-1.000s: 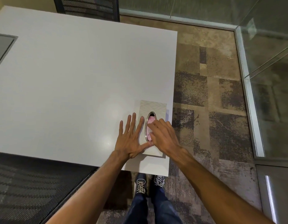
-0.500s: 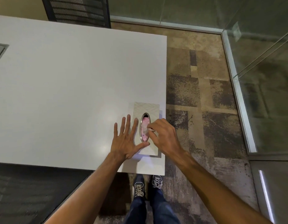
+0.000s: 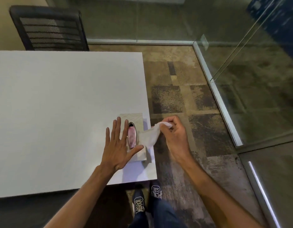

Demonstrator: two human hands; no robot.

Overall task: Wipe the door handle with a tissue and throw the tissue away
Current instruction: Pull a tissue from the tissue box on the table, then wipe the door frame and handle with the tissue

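head view | tissue (image 3: 149, 137) white, crumpled, hanging off the table (image 3: 60, 112) edge beside the tissue box (image 3: 139, 119) | right hand (image 3: 174, 137) pinches its top | left hand (image 3: 117, 149) flat, fingers spread, on box | half a second ago the tissue sat in the slot, now it's out

A white tissue (image 3: 149, 136), thin and crumpled, hangs stretched between the tissue box (image 3: 139, 122) and the pinching fingers of the right hand (image 3: 174, 137), its lower end trailing over the box's right side. The flat, pale box lies near the counter's (image 3: 60, 112) right edge, its oval, metal-rimmed opening showing pink inside.
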